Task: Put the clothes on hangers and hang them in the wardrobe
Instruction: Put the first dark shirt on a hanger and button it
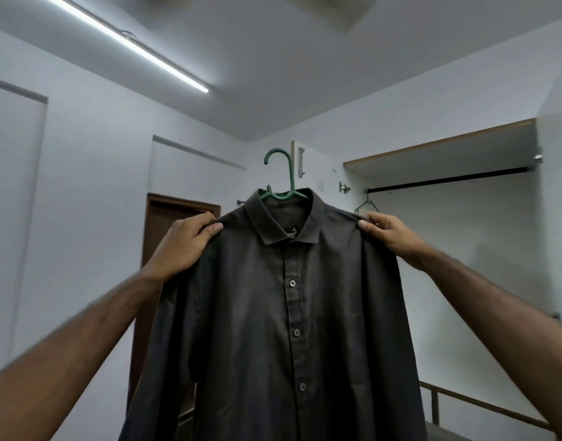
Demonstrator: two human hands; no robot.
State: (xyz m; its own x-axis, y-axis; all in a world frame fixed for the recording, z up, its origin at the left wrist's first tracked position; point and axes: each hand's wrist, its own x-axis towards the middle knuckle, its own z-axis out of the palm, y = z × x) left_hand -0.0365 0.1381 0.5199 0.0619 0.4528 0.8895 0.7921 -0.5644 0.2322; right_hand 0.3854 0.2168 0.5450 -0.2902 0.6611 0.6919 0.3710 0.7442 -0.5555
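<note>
Single head-worn wide-angle view, taken from the person's eye level and tilted upward and forward rather than down. Both forearms enter from the lower corners, the left hand and right hand raised near the lens. A dark shirt on a green hanger fills the near centre. Far right, the open wardrobe with its rail; far left, a brown door. The ceiling and its tube light occupy the upper frame, with lens curvature at the edges.
</note>
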